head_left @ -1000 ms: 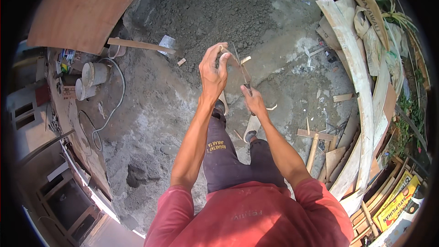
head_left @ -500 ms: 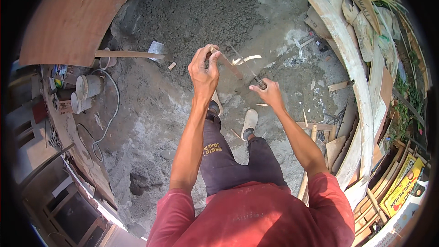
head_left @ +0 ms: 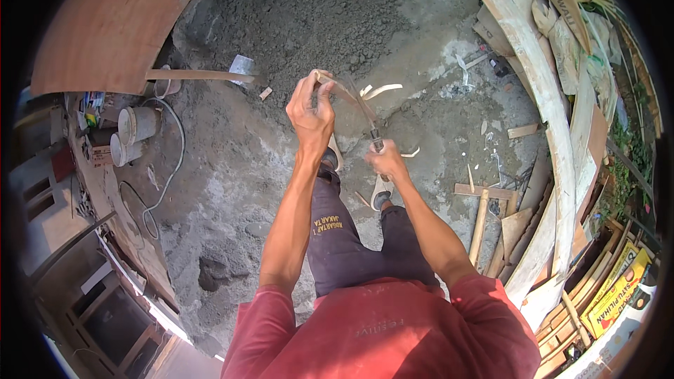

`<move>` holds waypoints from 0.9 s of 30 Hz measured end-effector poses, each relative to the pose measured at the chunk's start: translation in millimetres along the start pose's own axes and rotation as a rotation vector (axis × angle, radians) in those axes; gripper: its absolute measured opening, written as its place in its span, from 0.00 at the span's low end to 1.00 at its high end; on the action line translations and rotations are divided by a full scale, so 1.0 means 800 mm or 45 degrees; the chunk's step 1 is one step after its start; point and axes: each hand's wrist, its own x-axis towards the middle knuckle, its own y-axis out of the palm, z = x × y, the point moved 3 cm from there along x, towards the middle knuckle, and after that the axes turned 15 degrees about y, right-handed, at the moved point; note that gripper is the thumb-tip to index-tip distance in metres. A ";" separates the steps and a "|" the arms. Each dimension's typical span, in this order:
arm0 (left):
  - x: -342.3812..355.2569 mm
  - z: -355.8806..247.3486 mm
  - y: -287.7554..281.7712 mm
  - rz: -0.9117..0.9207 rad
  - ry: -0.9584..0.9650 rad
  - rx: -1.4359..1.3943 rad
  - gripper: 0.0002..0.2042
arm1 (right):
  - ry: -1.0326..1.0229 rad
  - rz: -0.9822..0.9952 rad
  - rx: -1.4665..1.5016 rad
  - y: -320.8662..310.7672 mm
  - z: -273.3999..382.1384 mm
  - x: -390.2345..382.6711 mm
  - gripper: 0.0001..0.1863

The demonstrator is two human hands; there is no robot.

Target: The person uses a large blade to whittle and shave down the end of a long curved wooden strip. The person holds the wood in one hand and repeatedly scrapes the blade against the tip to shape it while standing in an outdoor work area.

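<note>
My left hand (head_left: 310, 111) is raised over the ground with its fingers closed around the upper end of a short wooden strip (head_left: 338, 91). My right hand (head_left: 387, 161) grips the dark handle of a long, narrow-bladed knife (head_left: 376, 142). The blade, blurred by motion, lies along the right side of the strip; whether its edge touches the wood I cannot tell. Pale curled wood shavings (head_left: 384, 89) lie on the ground just beyond, and another curl (head_left: 411, 152) shows right beside my right hand.
Loose grey sand (head_left: 330, 14) spreads ahead. Left are a plywood sheet (head_left: 119, 21), white buckets (head_left: 137, 126) and a looping cable (head_left: 179, 140). Long boards (head_left: 533, 63) and bamboo poles (head_left: 479, 228) line the right side. A small plastic cup (head_left: 241, 67) lies at front left.
My right hand has drawn the knife back toward my body and leftward, bringing the blade alongside the strip. A new shaving shows beside it. My left hand has barely moved.
</note>
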 end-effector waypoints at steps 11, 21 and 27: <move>0.013 -0.003 0.014 -0.047 0.107 0.002 0.08 | -0.938 -0.549 0.462 -0.022 0.120 -0.092 0.10; 0.089 -0.008 -0.015 -0.174 -0.016 -0.188 0.09 | 0.167 -0.416 0.040 -0.071 -0.079 -0.004 0.08; 0.071 0.018 0.020 -0.083 -0.007 -0.183 0.08 | -0.310 -0.522 -0.142 -0.080 0.036 -0.040 0.17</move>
